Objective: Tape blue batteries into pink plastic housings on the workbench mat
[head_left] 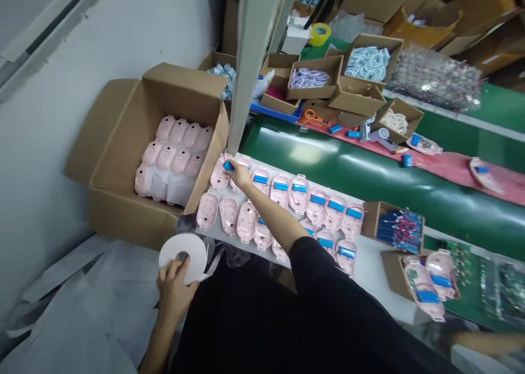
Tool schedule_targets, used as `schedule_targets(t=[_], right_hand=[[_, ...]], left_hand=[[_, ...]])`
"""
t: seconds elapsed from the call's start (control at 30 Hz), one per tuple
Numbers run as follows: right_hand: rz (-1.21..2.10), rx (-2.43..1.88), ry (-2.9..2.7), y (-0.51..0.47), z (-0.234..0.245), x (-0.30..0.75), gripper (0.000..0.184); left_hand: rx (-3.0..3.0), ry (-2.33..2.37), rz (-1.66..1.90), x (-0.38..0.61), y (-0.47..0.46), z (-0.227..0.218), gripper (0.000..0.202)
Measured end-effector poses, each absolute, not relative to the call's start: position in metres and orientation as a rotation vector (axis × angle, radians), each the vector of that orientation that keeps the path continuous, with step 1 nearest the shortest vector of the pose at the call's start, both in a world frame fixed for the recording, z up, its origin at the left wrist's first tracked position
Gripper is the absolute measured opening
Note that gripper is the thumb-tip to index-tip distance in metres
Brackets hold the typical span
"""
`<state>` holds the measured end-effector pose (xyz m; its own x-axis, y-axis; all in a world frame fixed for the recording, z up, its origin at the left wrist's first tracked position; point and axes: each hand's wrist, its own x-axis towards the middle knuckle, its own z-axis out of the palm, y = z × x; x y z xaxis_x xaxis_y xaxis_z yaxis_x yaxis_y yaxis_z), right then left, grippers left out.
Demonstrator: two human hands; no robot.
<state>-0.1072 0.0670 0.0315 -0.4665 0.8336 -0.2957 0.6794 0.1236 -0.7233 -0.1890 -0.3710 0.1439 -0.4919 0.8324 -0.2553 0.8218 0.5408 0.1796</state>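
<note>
I see the right hand [239, 173] stretched out to the far-left corner of the white tabletop [371, 267], its fingertips pinched on a small blue block [228, 166]. The block sits on top of the end pink shell [219, 178] in the far row, just beside the open flap of the big cardboard box [118, 204].

I judge the block to be light, stiff and smooth-sided, probably a wrapped battery cell like the wired ones in the small carton [400, 229] at the right end of the rows. A pinch across its short sides looks safest to me. It is too small for a full grasp, and its film wrap could slip under a loose hold.

The shell under it looks like thin moulded plastic, rigid but very light. A push from above could make it skate across the tabletop or nudge its neighbour, which lies touching it.

The left hand [174, 293] is low at the near-left edge, curled around a white tape roll [184, 255] with the thumb at the core. The roll looks light and slightly yielding, and I think it is best held by its rim and core, as it is now.

The other shells with blue blocks on them lie in rows towards the right, and the green belt [369, 169] runs beyond them.
</note>
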Motion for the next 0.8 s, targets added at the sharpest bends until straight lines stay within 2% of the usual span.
schedule_targets(t=[0.13,0.27,0.43,0.6,0.7,0.8], right_hand=[[0.900,-1.539,-2.802,0.093,0.018,-0.145,0.044],[0.773,-1.567,-3.059,0.095,0.006,-0.162,0.040],[0.771,-1.609,-3.087,0.090,0.003,-0.174,0.041],[0.773,-1.622,-3.023,0.087,0.030,-0.187,0.037],[0.778,-1.448,-2.833,0.047,0.057,-0.149,0.044],[0.947,-1.255,-2.591,-0.035,0.073,-0.071,0.039]], left_hand=[[1.358,2.377,0.093,-0.218,-0.382,0.122,0.059],[1.322,2.387,0.130,-0.224,-0.385,0.114,0.060],[1.356,2.368,0.190,-0.228,-0.375,0.112,0.058],[1.619,2.437,0.523,-0.232,-0.339,0.127,0.053],[1.694,2.561,0.711,-0.230,-0.315,0.143,0.062],[1.734,2.568,0.824,-0.225,-0.291,0.151,0.063]])
